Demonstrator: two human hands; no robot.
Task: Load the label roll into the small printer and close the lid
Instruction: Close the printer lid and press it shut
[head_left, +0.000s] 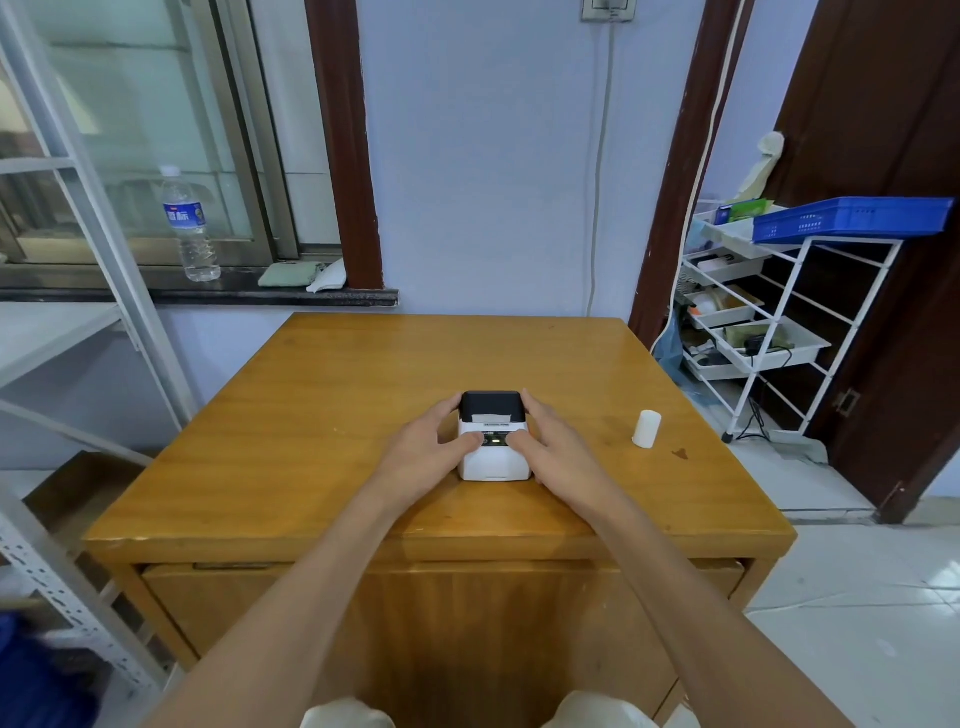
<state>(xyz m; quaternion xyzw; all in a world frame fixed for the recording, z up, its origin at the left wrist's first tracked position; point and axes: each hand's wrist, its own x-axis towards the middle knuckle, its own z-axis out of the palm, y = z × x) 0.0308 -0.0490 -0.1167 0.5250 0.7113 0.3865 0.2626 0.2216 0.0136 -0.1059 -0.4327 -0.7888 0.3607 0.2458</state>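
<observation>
Two bare forearms reached forward from the bottom of the view over the near edge of the wooden tabletop (322, 374). The left hand (434, 441) cupped the left side of the small printer (493, 441), its fingers curled along the casing and its thumb resting on the white front panel. The right hand (553, 441) mirrored it on the right side, fingers stretched along the casing toward the back and thumb pressed on the same panel, so that both hands gripped the printer between them. The printer sat near the middle of the tabletop, white in its lower body, with its black lid (492, 404) lying down over the back part. A strip of white paper showed just below the lid's front edge. A small green light showed on the panel between the two thumbs.

To the right of the printer, well apart from the right hand, a white label roll (647, 428) stood upright on the tabletop, touched by nothing. A small dark stain marked the wood just beyond it.

Farther back, a water bottle (189, 228) stood on the dark window sill at left, with a folded cloth (291, 274) further along the sill. At right a white wire rack (779, 322) held trays, and a blue crate (852, 218) rested on its top.
</observation>
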